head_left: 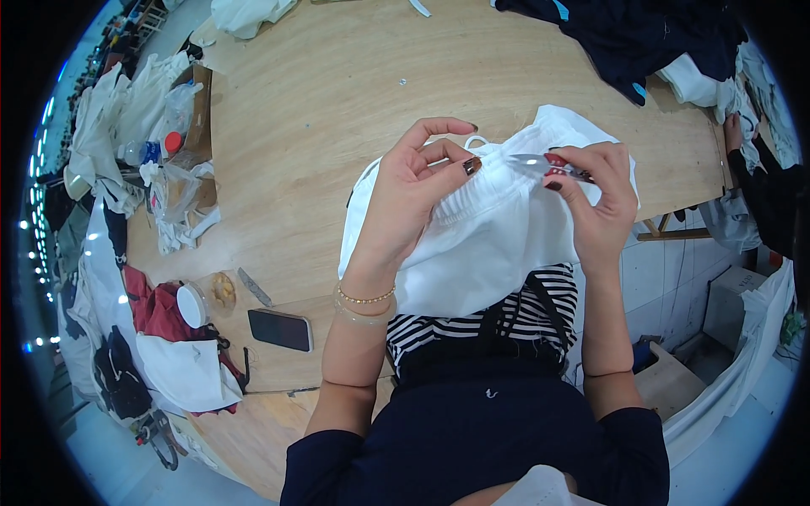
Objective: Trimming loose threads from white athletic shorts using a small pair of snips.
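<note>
your left fingers (pixel 447 179) pinch the white garment (pixel 472 274) at its gathered waistband (pixel 483 194), likely steadying it | your right fingers (pixel 591 158) grip snips (pixel 527 164) over that waistband, seemingly for control

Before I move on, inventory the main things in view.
snips: one, silver and red, right hand
garment: one, white, beneath both hands
table: one, wooden, centre
phone: one, black, table's lower left
jar: one, clear, near phone
bottle: one, clear, upper left
box: one, brown, upper left
cloth heap: one, red, left
clothes pile: one, navy, upper right
another person: one, dark clothing, right edge
left hand: one, dark nails, at garment
right hand: one, dark nails, around snips
</note>
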Demonstrator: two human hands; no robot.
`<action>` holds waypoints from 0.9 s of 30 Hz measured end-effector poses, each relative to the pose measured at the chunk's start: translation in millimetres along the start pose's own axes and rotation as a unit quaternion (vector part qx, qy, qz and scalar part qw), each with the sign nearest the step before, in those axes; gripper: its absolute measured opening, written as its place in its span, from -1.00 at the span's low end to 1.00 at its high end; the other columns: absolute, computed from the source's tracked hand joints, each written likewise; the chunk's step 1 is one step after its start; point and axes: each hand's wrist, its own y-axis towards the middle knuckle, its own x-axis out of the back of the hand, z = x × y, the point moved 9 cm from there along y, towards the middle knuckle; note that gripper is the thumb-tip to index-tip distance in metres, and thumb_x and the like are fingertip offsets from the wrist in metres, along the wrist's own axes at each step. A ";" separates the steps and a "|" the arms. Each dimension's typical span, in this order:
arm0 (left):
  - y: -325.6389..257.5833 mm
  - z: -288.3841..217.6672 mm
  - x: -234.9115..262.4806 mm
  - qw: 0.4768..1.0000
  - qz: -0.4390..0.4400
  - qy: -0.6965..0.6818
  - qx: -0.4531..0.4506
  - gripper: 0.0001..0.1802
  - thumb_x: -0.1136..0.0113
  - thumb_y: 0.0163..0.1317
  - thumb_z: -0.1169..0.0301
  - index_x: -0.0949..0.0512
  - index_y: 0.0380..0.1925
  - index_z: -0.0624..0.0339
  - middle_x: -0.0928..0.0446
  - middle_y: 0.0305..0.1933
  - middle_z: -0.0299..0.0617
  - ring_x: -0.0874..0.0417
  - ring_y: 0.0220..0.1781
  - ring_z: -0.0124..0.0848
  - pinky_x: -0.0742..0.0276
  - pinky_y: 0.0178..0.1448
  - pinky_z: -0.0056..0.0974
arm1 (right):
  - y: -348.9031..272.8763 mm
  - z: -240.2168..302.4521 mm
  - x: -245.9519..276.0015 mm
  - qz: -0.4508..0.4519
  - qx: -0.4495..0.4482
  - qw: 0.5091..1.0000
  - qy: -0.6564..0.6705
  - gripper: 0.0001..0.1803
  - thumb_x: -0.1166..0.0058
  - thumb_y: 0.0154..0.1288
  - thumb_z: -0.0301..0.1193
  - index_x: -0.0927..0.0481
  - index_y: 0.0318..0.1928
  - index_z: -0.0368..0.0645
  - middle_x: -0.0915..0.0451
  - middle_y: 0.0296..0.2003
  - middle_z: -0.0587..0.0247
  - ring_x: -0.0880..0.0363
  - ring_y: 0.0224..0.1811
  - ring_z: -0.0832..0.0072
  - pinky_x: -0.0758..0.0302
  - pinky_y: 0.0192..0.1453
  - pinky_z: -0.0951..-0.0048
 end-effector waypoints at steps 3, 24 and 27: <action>-1.0 0.3 -0.7 1.000 0.006 0.005 0.008 -0.60 -0.18 0.18 0.67 -0.40 0.04 0.31 -0.57 -0.26 -0.28 -0.59 -0.19 -0.58 -0.49 -0.09 -0.53 | 0.6 7.7 -7.5 0.034 0.023 0.999 -0.030 -0.73 -0.41 -0.07 -0.42 -0.70 -0.28 -0.17 -0.55 -0.42 0.36 -0.34 -0.28 0.45 -0.33 -0.19 0.47; -0.7 2.8 -5.5 0.998 0.042 -0.038 0.026 -0.60 -0.22 0.21 0.61 -0.41 0.06 0.29 -0.58 -0.19 -0.24 -0.55 -0.12 -0.57 -0.43 -0.02 -0.54 | 5.5 21.5 -16.2 0.059 0.106 0.992 -0.040 -0.64 -0.41 -0.14 -0.24 -0.71 -0.27 -0.09 -0.50 -0.44 0.43 -0.32 -0.29 0.45 -0.18 -0.21 0.43; -0.9 3.4 -6.5 0.998 0.037 -0.041 0.022 -0.64 -0.20 0.23 0.60 -0.43 0.03 0.29 -0.57 -0.20 -0.23 -0.53 -0.13 -0.58 -0.41 -0.03 -0.54 | 5.9 24.5 -17.1 0.061 0.118 0.990 -0.048 -0.66 -0.42 -0.14 -0.26 -0.70 -0.28 -0.09 -0.50 -0.45 0.42 -0.33 -0.29 0.44 -0.18 -0.21 0.43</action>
